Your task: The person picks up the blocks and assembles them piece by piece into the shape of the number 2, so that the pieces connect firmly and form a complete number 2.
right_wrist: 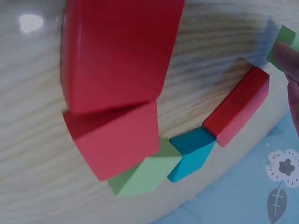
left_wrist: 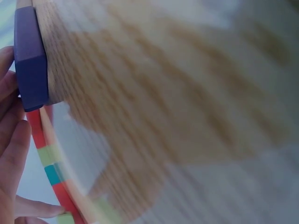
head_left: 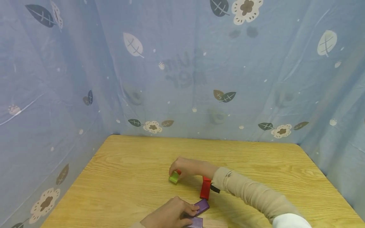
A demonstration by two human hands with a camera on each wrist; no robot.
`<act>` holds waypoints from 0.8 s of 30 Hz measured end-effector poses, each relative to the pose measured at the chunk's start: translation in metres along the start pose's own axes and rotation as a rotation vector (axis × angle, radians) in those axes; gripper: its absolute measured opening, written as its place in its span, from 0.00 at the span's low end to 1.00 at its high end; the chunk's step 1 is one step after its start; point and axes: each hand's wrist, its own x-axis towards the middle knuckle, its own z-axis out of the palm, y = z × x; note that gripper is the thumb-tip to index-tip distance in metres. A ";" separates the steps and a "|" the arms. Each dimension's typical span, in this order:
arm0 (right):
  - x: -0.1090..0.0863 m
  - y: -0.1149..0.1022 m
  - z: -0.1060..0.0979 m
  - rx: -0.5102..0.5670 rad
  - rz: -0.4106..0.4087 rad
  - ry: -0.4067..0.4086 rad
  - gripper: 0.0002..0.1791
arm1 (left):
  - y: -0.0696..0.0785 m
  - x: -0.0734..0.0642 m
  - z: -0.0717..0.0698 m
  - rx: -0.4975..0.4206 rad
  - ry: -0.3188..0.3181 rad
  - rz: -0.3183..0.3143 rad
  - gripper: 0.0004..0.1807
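My right hand (head_left: 185, 167) pinches a light green block (head_left: 174, 178) near the table's middle. The right wrist view shows its thumb on that green block (right_wrist: 286, 39), beside the end of a long red block (right_wrist: 240, 105). A curved row runs from there through a teal block (right_wrist: 194, 151), a pale green block (right_wrist: 149, 170) and two more red blocks. Closer in, my left hand (head_left: 172, 212) has its fingers on a purple block (head_left: 202, 205), its thumb by a second purple block (head_left: 195, 222). The left wrist view shows fingers against a purple block's side (left_wrist: 32, 60).
A pale wooden block (head_left: 215, 224) lies at the bottom edge, beside the nearer purple one. Under the right sleeve (head_left: 253, 193) hangs a small black object (head_left: 215, 189). The wooden table (head_left: 128, 158) meets a blue patterned curtain (head_left: 182, 79) at the back and sides.
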 end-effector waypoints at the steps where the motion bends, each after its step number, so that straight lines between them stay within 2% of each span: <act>1: 0.001 0.000 0.000 -0.001 0.006 -0.009 0.14 | 0.000 0.000 0.000 -0.002 0.001 -0.001 0.16; 11: 0.004 0.005 0.004 -0.017 -0.002 -0.030 0.14 | -0.001 -0.001 0.002 -0.015 0.005 -0.003 0.17; 19: 0.003 0.004 0.003 -0.006 0.079 -0.059 0.14 | 0.000 -0.001 0.001 -0.009 0.011 0.004 0.16; 24: 0.003 0.005 0.001 -0.021 0.100 -0.080 0.15 | 0.000 -0.001 0.000 0.002 0.016 -0.005 0.16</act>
